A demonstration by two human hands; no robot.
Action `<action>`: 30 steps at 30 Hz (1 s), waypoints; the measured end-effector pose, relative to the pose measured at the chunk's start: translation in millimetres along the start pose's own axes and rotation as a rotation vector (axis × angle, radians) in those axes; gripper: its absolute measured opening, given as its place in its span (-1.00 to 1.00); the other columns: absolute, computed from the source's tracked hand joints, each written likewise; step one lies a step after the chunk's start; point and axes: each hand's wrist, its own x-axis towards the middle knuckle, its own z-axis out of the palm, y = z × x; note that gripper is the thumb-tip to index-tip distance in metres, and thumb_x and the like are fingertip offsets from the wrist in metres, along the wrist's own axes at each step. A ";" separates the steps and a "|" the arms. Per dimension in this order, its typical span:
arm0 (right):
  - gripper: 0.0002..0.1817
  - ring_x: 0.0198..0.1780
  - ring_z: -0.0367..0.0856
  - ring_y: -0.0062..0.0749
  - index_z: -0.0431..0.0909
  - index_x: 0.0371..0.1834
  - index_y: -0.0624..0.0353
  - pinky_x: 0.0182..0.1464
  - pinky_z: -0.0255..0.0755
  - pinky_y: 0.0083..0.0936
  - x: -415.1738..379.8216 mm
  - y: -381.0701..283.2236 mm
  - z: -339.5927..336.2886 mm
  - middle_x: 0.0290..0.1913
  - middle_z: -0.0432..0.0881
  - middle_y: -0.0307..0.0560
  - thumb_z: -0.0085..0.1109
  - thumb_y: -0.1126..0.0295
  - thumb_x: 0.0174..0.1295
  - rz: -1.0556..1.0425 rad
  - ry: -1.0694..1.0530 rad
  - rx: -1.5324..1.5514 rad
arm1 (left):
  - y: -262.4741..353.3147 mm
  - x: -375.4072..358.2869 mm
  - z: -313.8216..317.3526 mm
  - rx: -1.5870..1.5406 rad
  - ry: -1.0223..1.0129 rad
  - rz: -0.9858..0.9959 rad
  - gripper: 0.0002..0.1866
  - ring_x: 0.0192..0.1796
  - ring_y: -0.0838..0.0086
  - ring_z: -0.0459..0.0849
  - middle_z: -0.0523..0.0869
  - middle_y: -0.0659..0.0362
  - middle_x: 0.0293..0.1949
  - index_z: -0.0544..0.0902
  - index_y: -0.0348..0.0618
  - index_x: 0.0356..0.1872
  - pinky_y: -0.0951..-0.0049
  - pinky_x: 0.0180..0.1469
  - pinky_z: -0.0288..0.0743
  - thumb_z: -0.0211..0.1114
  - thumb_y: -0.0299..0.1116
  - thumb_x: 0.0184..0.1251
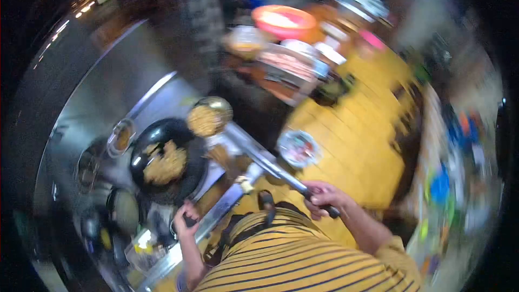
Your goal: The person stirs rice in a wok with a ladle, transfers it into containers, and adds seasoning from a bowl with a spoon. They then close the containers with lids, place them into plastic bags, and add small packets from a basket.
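My left hand (186, 219) is closed around the dark handle of a black wok (148, 181), which sits on the metal stove at left. Inside the wok lies a heap of light brown food (166, 165). In my right hand (325, 199), fingers wrapped round the black grip, is a long-handled metal ladle (223, 107). Its round bowl is up beside the wok's upper right rim, filled with brownish food (204, 121) of similar colour. Blur hides the finer texture of both portions.
Dark pans and a clear container (143, 251) stand along the stove at lower left. Beyond are a pink-orange basin (284, 21) and a box of pinkish pieces (286, 65). A whitish round dish (298, 148) overlaps the yellow tiled floor (346, 135).
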 end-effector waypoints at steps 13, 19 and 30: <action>-0.41 -0.67 0.48 -0.56 0.16 0.32 0.29 -0.59 0.45 -0.59 -97.6 259.3 113.1 -0.55 0.49 -0.15 0.16 0.50 0.24 -0.604 0.618 0.205 | -16.8 70.2 -174.8 1.059 0.229 -1.103 -0.44 0.09 0.38 0.63 0.58 0.02 0.13 0.44 -0.23 0.23 0.44 0.03 0.57 0.17 -0.01 0.41; -0.59 -0.64 0.50 -0.55 0.27 0.20 0.22 -0.61 0.45 -0.61 -97.8 264.8 81.2 -0.52 0.47 -0.19 0.07 0.45 0.31 -0.907 0.777 0.195 | -252.3 -84.8 131.9 1.204 -1.122 -0.766 -0.43 0.24 0.32 0.50 0.52 0.00 0.18 0.35 -0.38 0.29 0.32 0.30 0.33 0.01 -0.06 0.52; -0.62 -0.41 0.62 -0.52 0.54 0.05 0.27 -0.41 0.51 -0.50 -384.0 358.0 3.7 -0.34 0.64 -0.12 0.18 0.21 0.31 -0.684 1.363 -0.315 | -506.0 -188.9 191.3 1.169 -0.933 -0.828 -0.76 -0.04 0.17 0.66 0.65 0.00 -0.12 0.48 -0.17 -0.13 0.05 0.05 0.55 0.21 -0.31 0.24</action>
